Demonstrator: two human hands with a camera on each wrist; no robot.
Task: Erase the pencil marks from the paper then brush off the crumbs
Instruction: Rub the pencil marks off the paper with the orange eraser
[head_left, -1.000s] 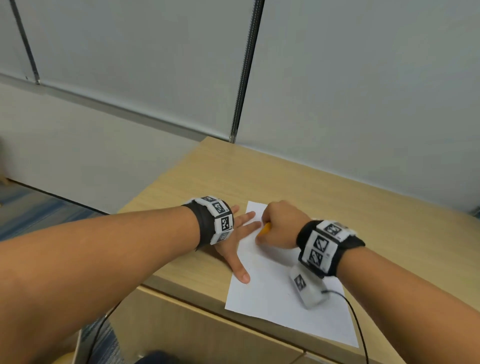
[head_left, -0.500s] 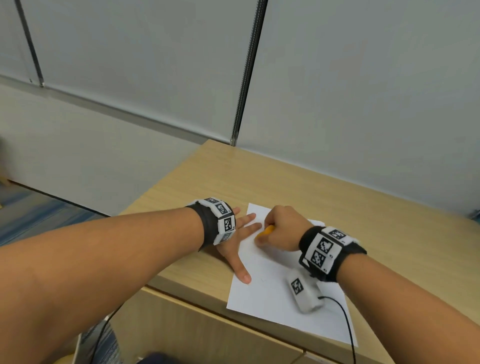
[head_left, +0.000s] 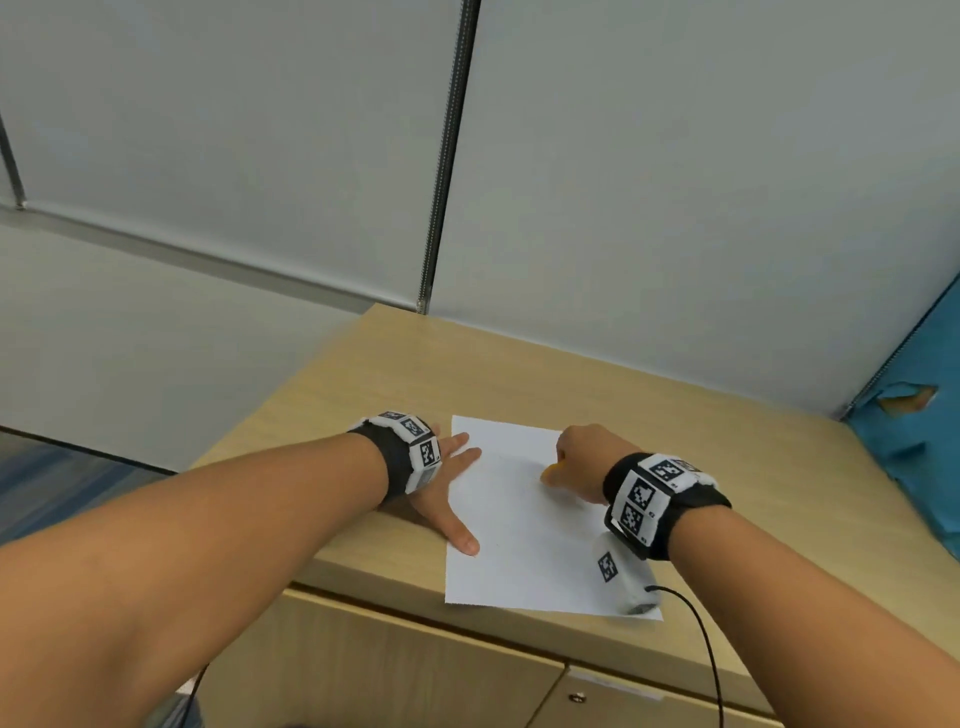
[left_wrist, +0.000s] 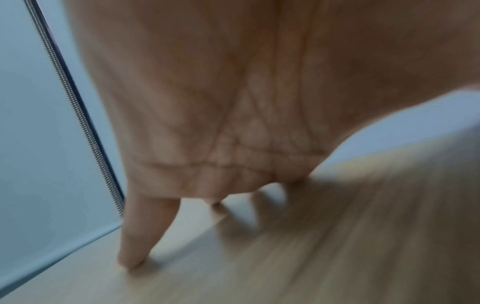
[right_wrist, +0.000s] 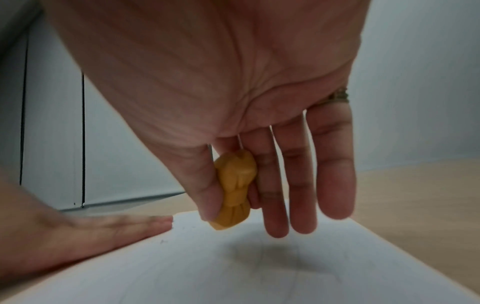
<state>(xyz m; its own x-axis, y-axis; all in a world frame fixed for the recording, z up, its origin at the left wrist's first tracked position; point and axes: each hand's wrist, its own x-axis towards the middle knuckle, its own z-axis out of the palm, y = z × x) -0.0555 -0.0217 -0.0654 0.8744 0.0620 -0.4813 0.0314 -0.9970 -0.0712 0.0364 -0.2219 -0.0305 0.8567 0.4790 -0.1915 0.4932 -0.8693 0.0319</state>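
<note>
On the wooden bench (head_left: 519, 374) right in front of you sits the white paper (head_left: 524, 535), near the front edge, and both your hands are on it. Your left hand (head_left: 441, 488) is flat with fingers spread straight, pressing down along the sheet's left edge, thumb pointing back toward you on the margin. Your right hand (head_left: 582, 462) is over the upper middle of the sheet, pinching a yellow-orange eraser (right_wrist: 235, 190) between thumb and index finger; the other fingers (right_wrist: 335, 164) hang down pretty much straight beside it. From the right wrist view the eraser's bottom corner looks to be right at the paper, though whether it's actually touching is hard to call. You can make out faint pencil marks (right_wrist: 262, 259) under that hand plus a few dark specks (right_wrist: 163, 241) near your left fingertips. A ring (right_wrist: 339, 96) shows on one right finger. Tagged wristbands are on both wrists, and a black cable (head_left: 711, 654) trails off the right one.
</note>
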